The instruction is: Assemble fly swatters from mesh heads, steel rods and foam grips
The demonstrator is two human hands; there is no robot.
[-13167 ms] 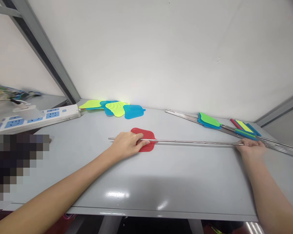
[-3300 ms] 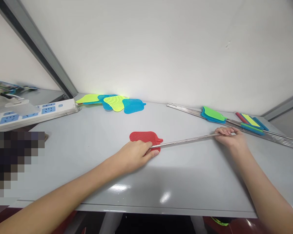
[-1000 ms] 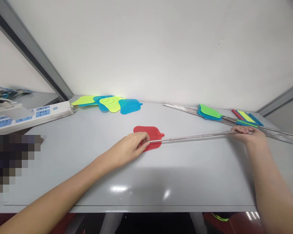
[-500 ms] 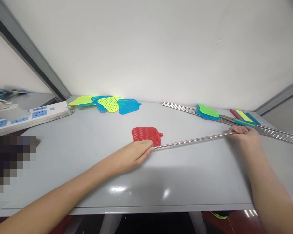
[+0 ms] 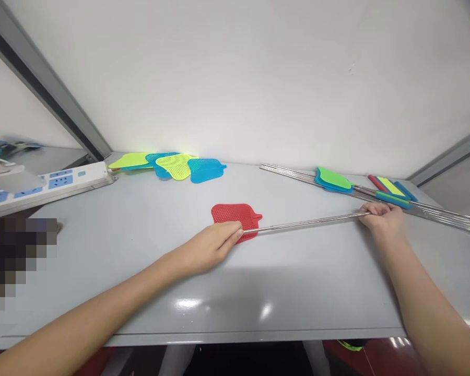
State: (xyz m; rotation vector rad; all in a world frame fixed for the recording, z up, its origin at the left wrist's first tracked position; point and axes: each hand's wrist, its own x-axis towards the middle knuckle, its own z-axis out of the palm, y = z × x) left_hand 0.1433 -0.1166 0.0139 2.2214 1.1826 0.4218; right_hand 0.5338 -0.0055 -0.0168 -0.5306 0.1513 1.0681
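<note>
A red plastic fly swatter head (image 5: 229, 213) lies flat on the grey table (image 5: 297, 292), its small tab pointing right. My left hand (image 5: 211, 248) rests over its lower edge, with the fingers closed at one end of a long steel rod (image 5: 309, 222). The rod runs right and slightly upward, just above the table. My right hand (image 5: 380, 218) grips its far part, with the fingers curled around it. The rod's far tip shows just past that hand.
Blue and yellow-green swatter heads (image 5: 176, 167) lie in an overlapping group along the wall. A bundle of steel rods (image 5: 297, 174) lies back right with green and blue heads (image 5: 332, 180) and coloured strips (image 5: 391, 190). A white power strip (image 5: 43, 183) sits at left.
My right hand has slid left along the rod. The rod's near end has risen over the red swatter head, and my left hand has shifted up onto the head's lower edge.
</note>
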